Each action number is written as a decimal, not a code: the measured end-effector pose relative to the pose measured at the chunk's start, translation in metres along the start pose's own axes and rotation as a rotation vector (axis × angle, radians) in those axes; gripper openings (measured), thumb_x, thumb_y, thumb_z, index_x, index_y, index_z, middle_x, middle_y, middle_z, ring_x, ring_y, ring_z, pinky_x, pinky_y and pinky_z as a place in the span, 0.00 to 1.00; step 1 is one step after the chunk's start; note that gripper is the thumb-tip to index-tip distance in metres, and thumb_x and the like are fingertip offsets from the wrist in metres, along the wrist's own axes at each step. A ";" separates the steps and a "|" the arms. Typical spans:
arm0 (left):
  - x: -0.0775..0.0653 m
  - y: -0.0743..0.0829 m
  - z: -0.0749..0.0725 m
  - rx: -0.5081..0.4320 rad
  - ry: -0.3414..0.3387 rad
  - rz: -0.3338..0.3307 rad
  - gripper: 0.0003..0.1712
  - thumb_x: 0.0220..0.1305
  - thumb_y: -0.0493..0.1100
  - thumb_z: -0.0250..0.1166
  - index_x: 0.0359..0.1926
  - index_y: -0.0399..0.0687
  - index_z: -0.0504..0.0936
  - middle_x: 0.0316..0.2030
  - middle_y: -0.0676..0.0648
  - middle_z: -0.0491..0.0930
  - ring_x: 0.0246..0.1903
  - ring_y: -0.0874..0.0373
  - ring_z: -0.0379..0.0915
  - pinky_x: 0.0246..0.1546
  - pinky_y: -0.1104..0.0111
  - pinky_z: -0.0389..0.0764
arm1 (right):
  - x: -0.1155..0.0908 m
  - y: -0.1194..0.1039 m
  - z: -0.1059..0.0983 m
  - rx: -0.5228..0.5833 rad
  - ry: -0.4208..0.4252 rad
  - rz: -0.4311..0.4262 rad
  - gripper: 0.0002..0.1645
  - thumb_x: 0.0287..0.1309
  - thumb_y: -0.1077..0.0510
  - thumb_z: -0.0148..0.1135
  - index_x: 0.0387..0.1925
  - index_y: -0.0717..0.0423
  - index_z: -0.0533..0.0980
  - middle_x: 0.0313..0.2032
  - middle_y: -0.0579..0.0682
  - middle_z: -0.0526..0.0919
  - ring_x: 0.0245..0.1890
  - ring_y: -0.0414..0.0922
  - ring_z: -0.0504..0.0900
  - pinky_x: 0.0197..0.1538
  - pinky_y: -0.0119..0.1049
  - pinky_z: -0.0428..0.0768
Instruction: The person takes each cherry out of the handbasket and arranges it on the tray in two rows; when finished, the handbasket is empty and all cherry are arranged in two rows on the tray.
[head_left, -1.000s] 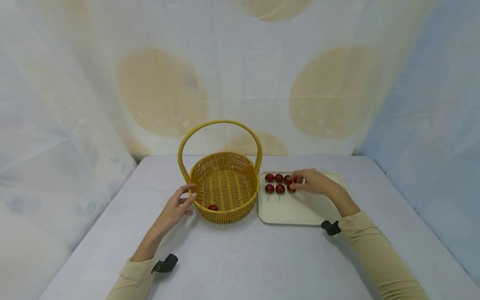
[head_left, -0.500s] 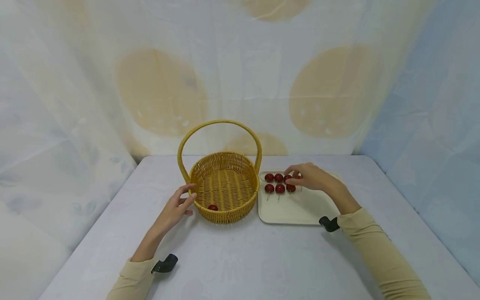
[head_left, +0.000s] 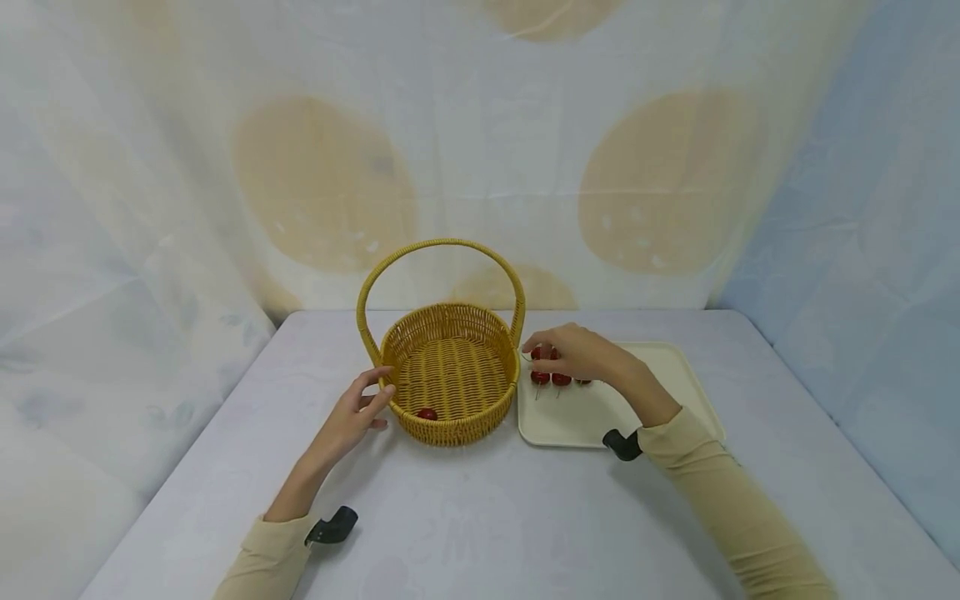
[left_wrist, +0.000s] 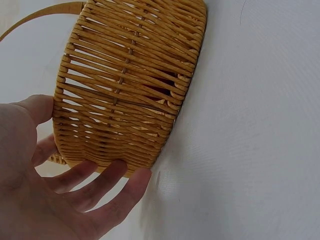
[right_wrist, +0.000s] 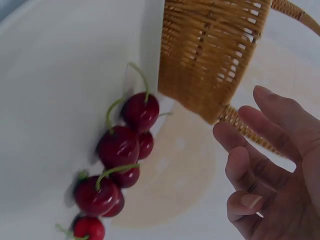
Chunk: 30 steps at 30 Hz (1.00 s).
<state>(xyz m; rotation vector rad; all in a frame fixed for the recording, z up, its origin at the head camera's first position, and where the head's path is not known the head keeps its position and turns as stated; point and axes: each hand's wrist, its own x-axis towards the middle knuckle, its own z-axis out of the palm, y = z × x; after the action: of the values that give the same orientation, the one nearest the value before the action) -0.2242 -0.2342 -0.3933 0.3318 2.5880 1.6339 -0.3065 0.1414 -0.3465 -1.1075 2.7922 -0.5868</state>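
Observation:
A yellow wicker basket with a tall hoop handle stands on the table, one red cherry lying inside near its front wall. My left hand touches the basket's left side, fingers mostly straight; in the left wrist view the thumb meets the rim and other fingertips rest against the woven wall. My right hand hovers over the left part of a cream tray, fingers loosely bent and apart with nothing between them. Several cherries with green stems sit in rows on the tray, partly hidden by this hand in the head view.
The tray stands right beside the basket, its left edge close to the basket wall. A pale cloth-covered table carries both. Patterned fabric hangs behind and along both sides. The basket handle arches high over the basket.
My right hand has moved left along the tray, from the right end of the cherry rows to the left end near the basket. The left hand and basket stay in place.

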 end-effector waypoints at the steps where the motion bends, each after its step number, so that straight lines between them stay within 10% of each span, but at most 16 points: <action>1: 0.001 -0.001 0.000 0.000 0.002 0.001 0.29 0.75 0.47 0.53 0.71 0.44 0.60 0.70 0.32 0.57 0.62 0.32 0.67 0.48 0.44 0.82 | 0.003 -0.004 0.001 0.000 -0.008 -0.009 0.20 0.66 0.51 0.61 0.57 0.54 0.78 0.34 0.46 0.87 0.24 0.36 0.80 0.38 0.34 0.82; 11: 0.016 -0.037 0.001 0.005 0.027 0.013 0.32 0.74 0.54 0.54 0.72 0.49 0.59 0.70 0.37 0.58 0.62 0.36 0.69 0.44 0.51 0.85 | 0.028 -0.040 0.008 -0.071 0.025 -0.060 0.18 0.66 0.49 0.62 0.54 0.50 0.79 0.35 0.44 0.85 0.31 0.37 0.79 0.40 0.35 0.80; 30: 0.017 -0.033 0.003 0.026 0.031 0.008 0.32 0.73 0.55 0.55 0.72 0.52 0.60 0.70 0.39 0.59 0.62 0.37 0.70 0.42 0.58 0.87 | 0.076 -0.074 0.061 -0.011 -0.172 -0.145 0.19 0.66 0.50 0.62 0.54 0.53 0.79 0.37 0.48 0.88 0.35 0.38 0.84 0.42 0.33 0.81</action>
<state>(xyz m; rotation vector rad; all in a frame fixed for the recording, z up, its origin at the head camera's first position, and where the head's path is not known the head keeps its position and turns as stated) -0.2450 -0.2412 -0.4234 0.3216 2.6354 1.6222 -0.3012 0.0212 -0.3698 -1.3045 2.5892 -0.4637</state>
